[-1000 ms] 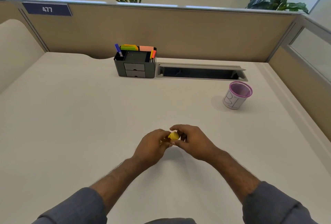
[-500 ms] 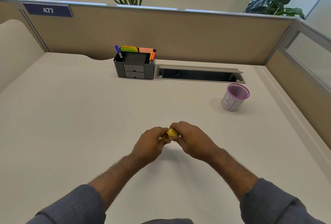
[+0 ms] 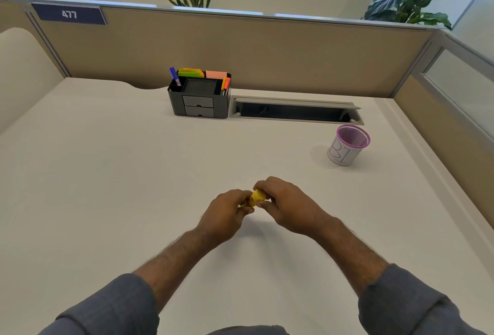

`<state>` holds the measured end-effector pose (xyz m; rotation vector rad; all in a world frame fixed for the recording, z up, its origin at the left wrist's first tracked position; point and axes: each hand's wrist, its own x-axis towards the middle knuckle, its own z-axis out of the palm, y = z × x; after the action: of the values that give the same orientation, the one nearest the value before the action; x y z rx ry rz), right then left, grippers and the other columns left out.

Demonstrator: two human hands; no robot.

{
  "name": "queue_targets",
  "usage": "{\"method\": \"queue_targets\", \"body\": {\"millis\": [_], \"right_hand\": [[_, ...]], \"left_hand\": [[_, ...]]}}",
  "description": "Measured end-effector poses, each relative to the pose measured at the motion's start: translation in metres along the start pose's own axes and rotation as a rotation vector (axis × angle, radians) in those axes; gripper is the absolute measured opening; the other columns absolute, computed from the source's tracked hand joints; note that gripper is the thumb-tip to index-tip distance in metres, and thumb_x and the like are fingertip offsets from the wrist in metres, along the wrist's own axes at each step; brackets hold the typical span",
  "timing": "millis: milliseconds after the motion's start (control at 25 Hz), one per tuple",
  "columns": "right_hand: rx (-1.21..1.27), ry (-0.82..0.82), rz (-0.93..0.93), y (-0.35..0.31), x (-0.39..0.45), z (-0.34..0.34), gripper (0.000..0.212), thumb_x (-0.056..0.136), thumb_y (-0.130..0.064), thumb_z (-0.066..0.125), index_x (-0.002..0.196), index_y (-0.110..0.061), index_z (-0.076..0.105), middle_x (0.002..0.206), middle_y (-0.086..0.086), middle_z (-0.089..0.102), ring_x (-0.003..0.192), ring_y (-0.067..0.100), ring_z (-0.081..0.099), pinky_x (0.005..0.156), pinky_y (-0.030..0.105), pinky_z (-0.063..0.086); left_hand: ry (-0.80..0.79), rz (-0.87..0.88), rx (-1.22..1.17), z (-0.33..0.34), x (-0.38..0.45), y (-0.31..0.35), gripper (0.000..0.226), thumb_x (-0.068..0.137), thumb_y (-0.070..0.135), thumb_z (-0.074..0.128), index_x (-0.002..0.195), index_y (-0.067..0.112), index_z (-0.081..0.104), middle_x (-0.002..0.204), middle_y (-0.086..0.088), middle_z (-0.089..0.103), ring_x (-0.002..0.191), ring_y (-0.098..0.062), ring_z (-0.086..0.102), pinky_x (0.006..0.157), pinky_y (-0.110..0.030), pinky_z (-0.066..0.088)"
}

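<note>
Both hands meet over the middle of the desk (image 3: 107,187), and between them sits a small yellow piece (image 3: 258,196), held just above the surface, close to the body and well apart from everything else. The left hand (image 3: 227,214) has its fingers curled in tight, pinching the near end; the right hand (image 3: 291,209) wraps its fingertips over the far end, thumb tucked under. What the piece is I can't tell, since most of it is buried in the two grips and only a ribbed yellow band shows. It looks like a twist or pull between the hands, and that's where the trouble lies. If the two ends come apart suddenly, the hands could jerk apart and one half could drop. A round piece like this would likely roll on the smooth desk, perhaps toward the mesh cup (image 3: 347,147) on the right or off the near edge. The grip is fingertip only, so a slip is a fair risk. The organizer (image 3: 199,96) at the back is safely out of range.
</note>
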<state>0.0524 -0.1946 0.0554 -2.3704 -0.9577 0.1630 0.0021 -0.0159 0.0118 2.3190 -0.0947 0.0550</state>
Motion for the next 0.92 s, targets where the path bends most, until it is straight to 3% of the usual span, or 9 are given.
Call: {"method": "queue_targets", "body": {"millis": [120, 240, 360, 480, 680, 800, 920], "right_hand": [[0.008, 0.068, 0.011, 0.002, -0.002, -0.004, 0.022, 0.088, -0.025, 0.064, 0.109, -0.020, 0.062, 0.087, -0.010, 0.055, 0.071, 0.002, 0.050, 0.063, 0.012, 0.038], [0.230, 0.127, 0.094, 0.007, -0.005, -0.003, 0.025, 0.081, -0.020, 0.070, 0.105, -0.018, 0.065, 0.084, -0.003, 0.063, 0.068, 0.013, 0.055, 0.062, 0.022, 0.049], [0.468, 0.148, 0.192, 0.012, -0.007, 0.006, 0.024, 0.077, -0.014, 0.073, 0.099, -0.020, 0.063, 0.081, -0.001, 0.067, 0.066, 0.011, 0.057, 0.062, 0.029, 0.051], [0.585, 0.201, 0.250, 0.020, -0.012, 0.019, 0.029, 0.079, -0.010, 0.071, 0.104, -0.022, 0.063, 0.085, -0.004, 0.069, 0.070, 0.010, 0.060, 0.065, 0.028, 0.051], [0.486, 0.303, 0.334, 0.036, -0.018, 0.048, 0.025, 0.080, -0.013, 0.075, 0.103, -0.022, 0.072, 0.095, -0.009, 0.065, 0.082, 0.003, 0.057, 0.066, 0.019, 0.043], [0.368, 0.344, 0.407, 0.044, -0.021, 0.067, 0.026, 0.081, -0.013, 0.073, 0.106, -0.022, 0.069, 0.095, -0.012, 0.062, 0.089, 0.004, 0.050, 0.079, 0.027, 0.036], [0.131, 0.309, 0.448, 0.051, -0.024, 0.079, 0.026, 0.085, -0.030, 0.068, 0.110, -0.032, 0.067, 0.104, -0.017, 0.058, 0.103, 0.008, 0.040, 0.080, 0.030, 0.020]], "left_hand": [[-0.018, -0.043, 0.002, -0.001, -0.001, -0.006, 0.019, 0.091, 0.017, 0.065, 0.109, 0.015, 0.068, 0.098, -0.004, 0.072, 0.088, -0.023, 0.061, 0.082, -0.042, 0.052], [-0.007, -0.055, -0.010, -0.001, -0.001, -0.010, 0.023, 0.089, 0.019, 0.067, 0.112, 0.015, 0.068, 0.101, -0.003, 0.072, 0.090, -0.022, 0.062, 0.084, -0.044, 0.053], [0.014, -0.077, -0.075, 0.000, 0.000, -0.010, 0.022, 0.088, 0.017, 0.068, 0.110, 0.017, 0.069, 0.100, 0.000, 0.073, 0.091, -0.021, 0.064, 0.087, -0.042, 0.054], [0.024, -0.125, -0.138, 0.002, 0.000, -0.013, 0.024, 0.087, 0.015, 0.069, 0.112, 0.017, 0.069, 0.104, 0.001, 0.073, 0.096, -0.020, 0.066, 0.092, -0.041, 0.053], [0.049, -0.167, -0.165, 0.005, -0.002, -0.018, 0.027, 0.086, 0.016, 0.070, 0.113, 0.018, 0.069, 0.108, 0.004, 0.071, 0.098, -0.016, 0.065, 0.094, -0.037, 0.053], [0.070, -0.147, -0.156, 0.005, -0.003, -0.021, 0.026, 0.085, 0.014, 0.072, 0.110, 0.016, 0.070, 0.104, 0.001, 0.066, 0.095, -0.019, 0.063, 0.091, -0.038, 0.054], [0.086, -0.147, -0.165, 0.004, -0.003, -0.022, 0.027, 0.084, 0.013, 0.073, 0.110, 0.016, 0.070, 0.102, 0.001, 0.065, 0.093, -0.018, 0.063, 0.090, -0.037, 0.055]]}}
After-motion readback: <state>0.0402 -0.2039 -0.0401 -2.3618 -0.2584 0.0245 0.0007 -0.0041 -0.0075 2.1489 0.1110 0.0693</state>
